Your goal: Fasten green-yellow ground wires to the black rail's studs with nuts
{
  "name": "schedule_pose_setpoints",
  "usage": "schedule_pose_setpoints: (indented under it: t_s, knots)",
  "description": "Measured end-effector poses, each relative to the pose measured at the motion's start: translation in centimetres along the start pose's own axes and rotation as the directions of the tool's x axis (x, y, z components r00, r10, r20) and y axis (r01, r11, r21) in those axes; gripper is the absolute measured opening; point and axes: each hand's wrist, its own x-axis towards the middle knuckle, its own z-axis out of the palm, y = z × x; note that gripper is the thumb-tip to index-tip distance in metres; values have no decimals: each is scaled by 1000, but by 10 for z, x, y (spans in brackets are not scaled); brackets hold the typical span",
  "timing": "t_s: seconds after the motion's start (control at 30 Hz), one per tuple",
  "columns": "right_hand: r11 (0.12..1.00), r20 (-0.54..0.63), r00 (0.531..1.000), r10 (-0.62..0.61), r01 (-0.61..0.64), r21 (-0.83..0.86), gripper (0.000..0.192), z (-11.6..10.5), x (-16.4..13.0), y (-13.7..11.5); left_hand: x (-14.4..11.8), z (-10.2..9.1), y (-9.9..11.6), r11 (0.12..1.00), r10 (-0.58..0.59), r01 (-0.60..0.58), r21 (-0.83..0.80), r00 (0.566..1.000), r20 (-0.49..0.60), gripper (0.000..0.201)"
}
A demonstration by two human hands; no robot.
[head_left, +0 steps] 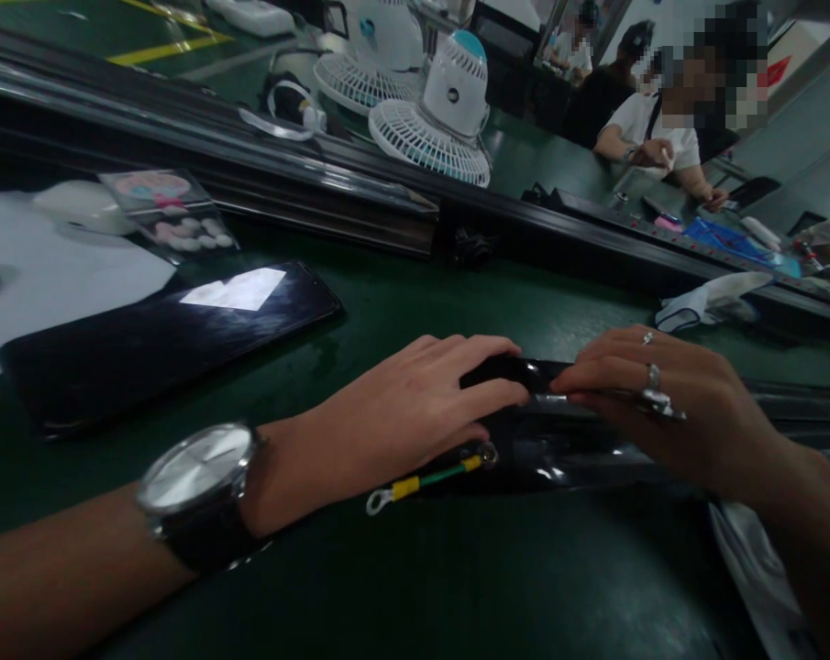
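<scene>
Head view of a dark green, matte desk (401, 587). The left hand (415, 394) lay palm down, fingers extended and together, pressing flat on the near end of a long black bag (566, 454) of glossy, crinkled plastic film that lay low on the desk in the centre-right of the view; nothing was gripped in it. The right hand (662, 399), also palm down and with fingers loosely extended, rested on the bag's upper edge just beside the left fingertips; whether its thumb pinched the film could not be told. Two metallic rings (653, 376) sat on its fingers. A wristwatch (198, 481) with a round, pale dial and dark strap circled the left wrist. From under the left palm a thin green-and-yellow wire (428, 478) emerged, ending in a small metal ring lug (377, 501) on the desk. To the left, well apart, lay a flat, shiny black panel (146, 348) reflecting a bright patch, beside a white sheet (57, 275) and a clear packet (171, 215) of small pale pieces. A black rail (283, 174) of ribbed profile crossed the desk behind. Beyond it stood white fans (448, 110) with round grilles, and other people (652, 128) sat at the far side.
</scene>
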Motion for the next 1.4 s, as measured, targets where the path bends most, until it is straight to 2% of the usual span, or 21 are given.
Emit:
schedule_pose_setpoints:
  t_s: [0.17, 0.3, 0.57, 0.7, 0.8, 0.97, 1.13, 1.27, 1.4]
  knots:
    - [992, -122, 984, 127, -124, 27, 3, 4, 0, -6, 0, -1, -2, 999, -15, 15, -40, 1000, 2, 46]
    - [993, -184, 975, 120, -120, 15, 3, 12, 3, -7, 0, 0, -5, 998, -10, 10, -62, 1000, 2, 56]
    - [996, -188, 978, 91, -91, 8, 5, 17, 5, -8, 0, 0, -3, 999, -7, 8, -32, 1000, 7, 52]
    - [998, -153, 987, 55, -55, 1, 6, 18, 4, -5, -1, 0, -2, 1000, 13, -13, 13, 1000, 11, 46]
    - [1000, -63, 998, -7, 7, 6, 7, 15, 2, 1, -1, -1, -1, 998, 32, -33, 51, 999, 18, 43]
    - [994, 32, 994, -106, 105, 31, 11, 6, 1, 9, 1, -2, 2, 998, 13, -13, 53, 1000, 13, 64]
    - [992, 104, 994, -38, 24, 127, 13, 1, 2, 7, 1, -1, -1, 999, -10, 10, -32, 1000, 0, 69]
    - [995, 147, 989, -21, 7, 97, 20, -2, 1, 6, 2, -2, -2, 998, -1, 0, -55, 1000, -17, 66]
    - [997, 100, 995, -26, 19, 74, 26, -7, 0, 8, 2, -2, -2, 999, 6, -6, -50, 1000, -9, 67]
